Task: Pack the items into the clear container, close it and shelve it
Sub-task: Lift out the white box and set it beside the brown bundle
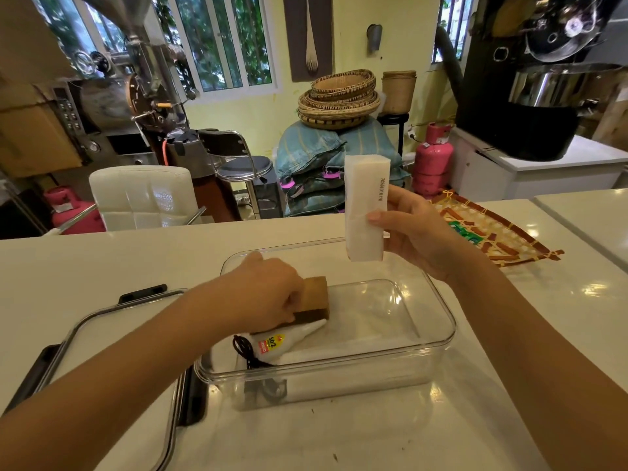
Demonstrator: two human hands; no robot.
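The clear container is sitting open on the white counter, so packing is underway. Its lid is lying just beside it on the left, waiting. The right hand is gripping a white packet upright above the far rim; lowering it flat seems next. The left hand is pinching a brown block inside. A glue bottle and black cord are crowding the near-left corner.

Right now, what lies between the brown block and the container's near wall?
In the head view, the glue bottle lies between the brown block and the clear container wall.
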